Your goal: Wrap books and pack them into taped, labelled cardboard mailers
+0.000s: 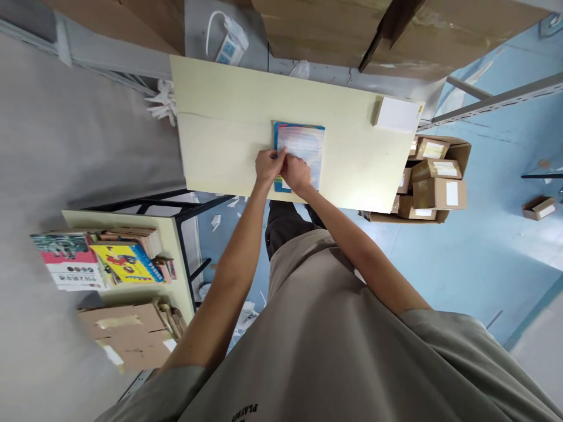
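On the pale yellow table (229,140) lies a blue-edged book (277,138), with a whitish, shiny sheet or wrap (308,143) over most of its face. My left hand (268,166) is over the book's left edge, thumb and fingers pinched together. Right beside it, my right hand (297,173) rests on the lower middle of the book with its fingers curled in. The fingertips of both hands meet near the book's left side. Whatever is between them is too small or hidden to make out.
A white box or pad (398,114) sits at the table's right corner. Cardboard boxes (325,32) and a power strip (232,47) stand behind. To the right is a carton of small boxes (444,193); at lower left, a side table carries stacked books (127,261) and flattened cardboard (127,334).
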`<state>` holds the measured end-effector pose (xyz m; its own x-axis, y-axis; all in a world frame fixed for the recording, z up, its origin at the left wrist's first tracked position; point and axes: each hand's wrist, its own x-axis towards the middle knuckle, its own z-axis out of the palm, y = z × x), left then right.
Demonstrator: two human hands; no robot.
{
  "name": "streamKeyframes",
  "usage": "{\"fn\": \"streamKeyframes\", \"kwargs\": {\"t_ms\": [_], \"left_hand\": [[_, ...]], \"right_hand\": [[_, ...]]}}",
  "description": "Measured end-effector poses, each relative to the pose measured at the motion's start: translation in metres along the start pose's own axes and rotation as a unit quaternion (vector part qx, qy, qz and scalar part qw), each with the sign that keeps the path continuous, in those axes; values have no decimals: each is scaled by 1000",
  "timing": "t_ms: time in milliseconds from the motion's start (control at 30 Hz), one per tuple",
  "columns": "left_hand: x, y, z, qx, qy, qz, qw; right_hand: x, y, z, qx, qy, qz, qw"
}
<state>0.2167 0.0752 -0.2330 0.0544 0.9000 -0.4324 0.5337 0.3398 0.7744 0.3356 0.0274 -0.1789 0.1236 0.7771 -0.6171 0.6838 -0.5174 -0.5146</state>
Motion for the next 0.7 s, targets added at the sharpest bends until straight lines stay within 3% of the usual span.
{"fn": "streamKeyframes", "kwargs": {"t_ms": [133, 233, 333, 433, 700], "left_hand": [[-5, 7, 12, 152, 21, -56, 987], [-8, 4, 18, 141, 43, -42, 988], [-9, -3, 21, 112, 67, -32, 991], [-9, -7, 25, 92, 84, -35, 992], [-11, -2, 31, 61, 73, -55, 994]], "right_hand": [[-10, 13, 2, -8, -19, -30, 999], [-19, 44, -12, 15, 61, -41, 997], [-21, 83, -31, 47, 156, 39, 986], [-15, 111, -41, 100, 150, 111, 977], [8, 120, -35, 186, 148, 155, 959]]}}
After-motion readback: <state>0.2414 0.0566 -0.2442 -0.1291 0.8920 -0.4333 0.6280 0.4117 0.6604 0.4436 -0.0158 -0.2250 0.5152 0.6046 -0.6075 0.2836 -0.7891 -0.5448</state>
